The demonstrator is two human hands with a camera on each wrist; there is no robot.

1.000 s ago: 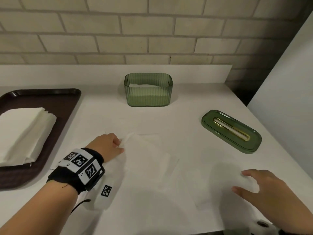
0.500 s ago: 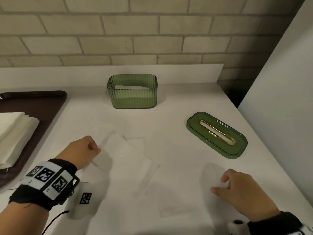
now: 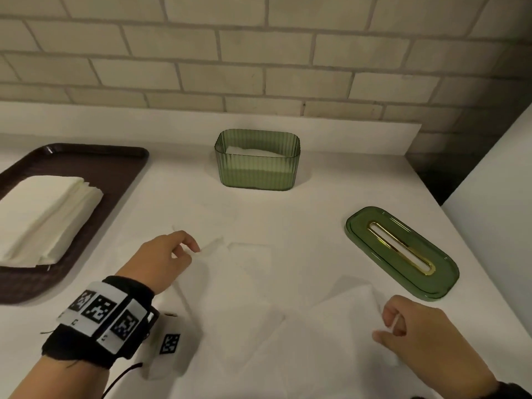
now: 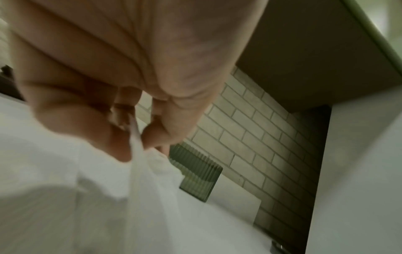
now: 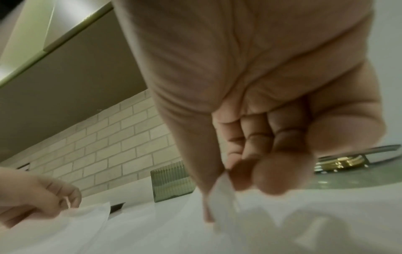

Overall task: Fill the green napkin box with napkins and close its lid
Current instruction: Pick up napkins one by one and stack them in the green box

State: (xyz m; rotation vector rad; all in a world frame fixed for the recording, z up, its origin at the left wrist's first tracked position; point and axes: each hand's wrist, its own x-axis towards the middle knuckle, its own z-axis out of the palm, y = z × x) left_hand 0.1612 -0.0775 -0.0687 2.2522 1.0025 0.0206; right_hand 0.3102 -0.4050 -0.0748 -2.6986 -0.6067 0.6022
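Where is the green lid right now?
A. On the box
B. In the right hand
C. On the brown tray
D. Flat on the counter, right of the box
D: the lid lies flat on the counter, apart from the open box, nearer and to its right.

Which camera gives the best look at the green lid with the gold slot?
The head view: the green lid lies whole on the counter, gold slot visible. The right wrist view catches only a blurred edge behind the right hand. The left wrist view misses it.

Prob. café/kitchen counter (image 3: 288, 226): brick wall (image 3: 259, 67), serving tray (image 3: 115, 174).
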